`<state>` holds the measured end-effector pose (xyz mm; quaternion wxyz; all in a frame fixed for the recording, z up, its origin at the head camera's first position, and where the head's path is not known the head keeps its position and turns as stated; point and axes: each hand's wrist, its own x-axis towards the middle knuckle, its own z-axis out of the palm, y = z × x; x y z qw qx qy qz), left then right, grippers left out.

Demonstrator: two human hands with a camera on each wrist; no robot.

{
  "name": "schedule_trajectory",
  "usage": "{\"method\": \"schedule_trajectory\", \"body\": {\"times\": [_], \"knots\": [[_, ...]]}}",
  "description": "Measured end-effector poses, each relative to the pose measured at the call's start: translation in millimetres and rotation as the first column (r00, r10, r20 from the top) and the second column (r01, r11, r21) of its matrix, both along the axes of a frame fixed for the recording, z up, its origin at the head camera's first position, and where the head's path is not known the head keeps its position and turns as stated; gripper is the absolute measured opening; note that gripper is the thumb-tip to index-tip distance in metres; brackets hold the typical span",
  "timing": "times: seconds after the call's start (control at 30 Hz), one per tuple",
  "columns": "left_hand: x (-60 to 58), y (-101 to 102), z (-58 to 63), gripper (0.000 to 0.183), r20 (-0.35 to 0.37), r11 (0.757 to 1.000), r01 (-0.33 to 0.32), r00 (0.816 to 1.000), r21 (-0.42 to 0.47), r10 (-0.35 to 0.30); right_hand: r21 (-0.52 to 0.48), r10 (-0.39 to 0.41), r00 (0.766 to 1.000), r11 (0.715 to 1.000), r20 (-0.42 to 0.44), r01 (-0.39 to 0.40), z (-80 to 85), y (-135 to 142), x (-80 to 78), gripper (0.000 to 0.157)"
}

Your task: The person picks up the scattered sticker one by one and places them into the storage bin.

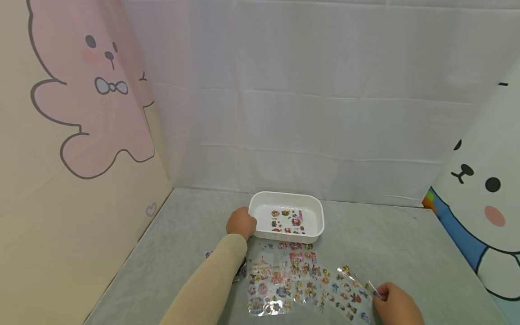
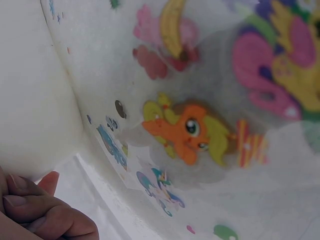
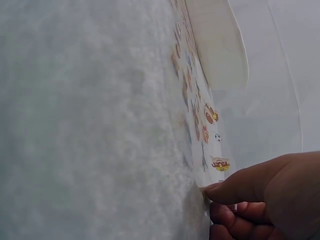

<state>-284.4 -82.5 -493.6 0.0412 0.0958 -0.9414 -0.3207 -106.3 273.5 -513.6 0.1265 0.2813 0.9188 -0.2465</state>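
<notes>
A white plastic tray (image 1: 283,236) stands near the back of the table, and my left hand (image 1: 241,223) grips its left rim. Inside the tray lies a clear sheet of small stickers (image 1: 296,221). At the front right, my right hand (image 1: 398,304) pinches the right edge of a clear sticker sheet (image 1: 352,295) between thumb and fingers. That sheet's left side overlaps other sticker sheets (image 1: 270,289) spread in front of the tray. In the left wrist view, an orange pony sticker (image 2: 187,127) shows large beside my curled left fingers (image 2: 50,215).
The grey table (image 1: 178,216) meets a white cloth backdrop (image 1: 292,113) just behind the tray. Printed walls stand left and right, one with a pink bear (image 1: 97,126). My left sleeve (image 1: 211,282) partly covers other dark, colourful pieces beside the sheets.
</notes>
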Motion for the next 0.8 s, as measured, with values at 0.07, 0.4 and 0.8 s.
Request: {"method": "schedule_trajectory", "body": {"times": [0.07,0.4,0.8], "knots": [[-0.4,0,-0.8,0.028,0.000,1.000,-0.003,1.000,-0.001,0.003,0.005,-0.001,1.000,1.000,-0.010,0.001,-0.1,0,0.3,0.015],[-0.8,0,-1.4,0.033,-0.006,1.000,-0.008,1.000,0.006,0.008,-0.037,0.009,0.999,0.999,-0.031,-0.010,-0.9,6,1.3,0.016],[-0.7,0,-1.6,0.034,-0.007,1.000,-0.007,1.000,0.007,0.007,-0.150,0.017,1.000,0.989,-0.023,-0.020,2.0,11,2.2,0.017]]}}
